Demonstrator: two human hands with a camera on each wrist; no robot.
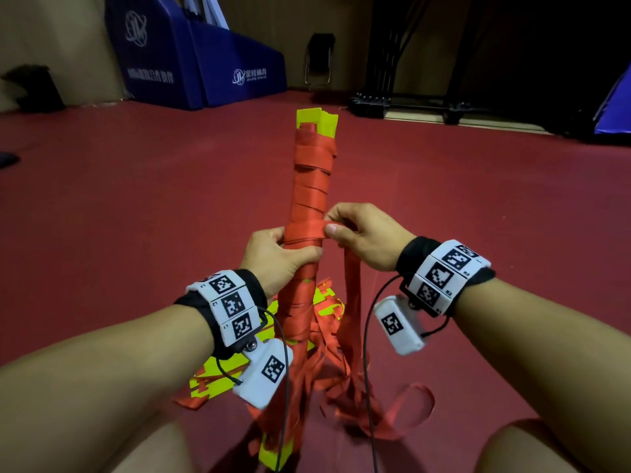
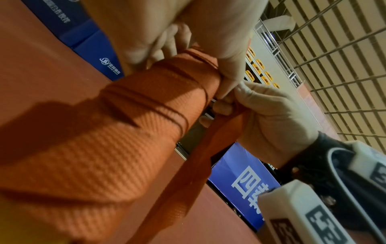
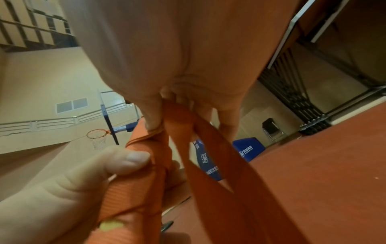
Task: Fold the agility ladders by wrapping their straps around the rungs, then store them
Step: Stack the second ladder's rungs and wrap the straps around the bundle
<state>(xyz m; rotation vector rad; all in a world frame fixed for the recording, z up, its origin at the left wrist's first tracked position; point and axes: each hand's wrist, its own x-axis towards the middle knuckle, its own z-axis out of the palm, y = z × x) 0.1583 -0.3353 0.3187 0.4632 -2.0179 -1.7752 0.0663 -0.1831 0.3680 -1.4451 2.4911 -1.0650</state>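
Observation:
A bundle of yellow rungs (image 1: 317, 122) stands tilted away from me, wound most of its length with red strap (image 1: 309, 196). My left hand (image 1: 278, 256) grips the wrapped bundle (image 2: 146, 102) around its middle, thumb across the front. My right hand (image 1: 358, 233) pinches the red strap (image 3: 177, 118) at the bundle's right side, and the loose strap (image 1: 351, 295) hangs down from it toward the floor. In the right wrist view the left thumb (image 3: 125, 160) presses on the wrap beside the pinched strap. More loose strap and a second ladder's yellow rungs (image 1: 218, 373) lie on the floor below.
The floor is a red sports mat (image 1: 136, 199). Blue padded blocks (image 1: 205, 63) stand against the back wall, with a folding chair (image 1: 319, 63) and a black wheeled rack (image 1: 403, 104) to their right. My knees are at the bottom corners.

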